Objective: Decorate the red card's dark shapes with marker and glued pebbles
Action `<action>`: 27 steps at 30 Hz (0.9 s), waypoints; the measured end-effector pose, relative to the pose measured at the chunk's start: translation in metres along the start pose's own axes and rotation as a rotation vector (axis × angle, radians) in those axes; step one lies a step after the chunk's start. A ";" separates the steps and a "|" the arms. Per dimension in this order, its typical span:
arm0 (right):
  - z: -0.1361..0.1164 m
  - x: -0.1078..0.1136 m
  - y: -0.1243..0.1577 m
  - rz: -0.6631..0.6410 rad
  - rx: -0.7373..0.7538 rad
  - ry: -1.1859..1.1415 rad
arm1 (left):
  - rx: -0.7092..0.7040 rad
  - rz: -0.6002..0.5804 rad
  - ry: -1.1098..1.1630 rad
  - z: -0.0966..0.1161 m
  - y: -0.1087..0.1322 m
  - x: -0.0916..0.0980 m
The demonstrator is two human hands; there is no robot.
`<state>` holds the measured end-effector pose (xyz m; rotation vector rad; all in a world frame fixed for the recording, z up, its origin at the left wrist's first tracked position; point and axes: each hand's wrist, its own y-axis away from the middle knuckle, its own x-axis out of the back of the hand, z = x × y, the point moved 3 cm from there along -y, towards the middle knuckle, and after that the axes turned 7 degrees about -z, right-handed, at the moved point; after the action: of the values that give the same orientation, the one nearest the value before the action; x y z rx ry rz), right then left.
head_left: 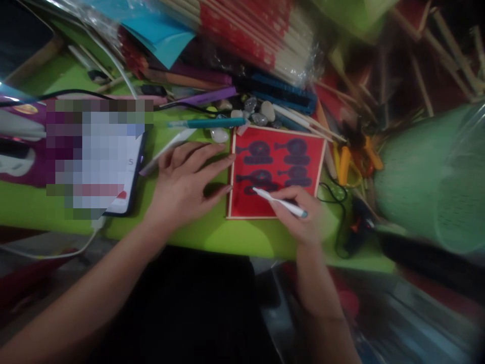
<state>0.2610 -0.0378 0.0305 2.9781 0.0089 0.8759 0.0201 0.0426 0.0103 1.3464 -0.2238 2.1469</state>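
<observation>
A red square board point(278, 172) with several dark blue painted shapes lies on the green table point(212, 235). My right hand point(303, 215) is closed around a white pen point(278, 201), whose tip rests on the lower left shape. My left hand point(187, 182) lies flat on the table with fingers stretched out, the fingertips touching the board's left edge.
A phone point(113, 162) lies left of my left hand. A teal pen point(206, 123), pebbles point(259, 114) and a white pen point(166, 150) sit behind the board. Bundled sticks point(265, 35) fill the back. A green mesh basket point(435, 177) stands right, with orange-handled tools point(352, 159) beside it.
</observation>
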 end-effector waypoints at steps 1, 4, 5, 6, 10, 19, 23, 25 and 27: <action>0.000 0.000 0.000 0.013 -0.006 0.002 | -0.003 0.006 0.004 0.000 0.000 0.000; 0.000 0.001 0.001 0.043 -0.039 0.005 | -0.015 0.021 0.024 -0.001 0.000 -0.001; 0.000 0.001 0.002 0.051 -0.050 0.002 | -0.017 0.023 0.031 -0.001 0.000 -0.001; 0.000 0.001 0.002 0.057 -0.060 -0.002 | -0.019 0.024 0.036 -0.001 0.000 -0.001; 0.001 0.002 0.003 0.083 -0.096 -0.011 | -0.018 0.016 0.034 0.000 0.001 0.001; 0.008 0.006 0.008 0.155 -0.129 -0.062 | -0.028 0.033 -0.014 0.002 0.001 0.002; 0.012 0.006 0.010 0.198 -0.133 -0.095 | -0.040 0.040 -0.019 0.001 0.002 0.001; 0.015 0.006 0.011 0.214 -0.125 -0.103 | -0.045 0.044 -0.023 0.001 0.002 0.001; 0.016 0.006 0.011 0.230 -0.116 -0.102 | -0.041 0.043 -0.018 0.000 0.002 0.001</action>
<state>0.2747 -0.0498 0.0202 2.9491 -0.3803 0.7137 0.0189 0.0415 0.0118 1.3490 -0.3051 2.1547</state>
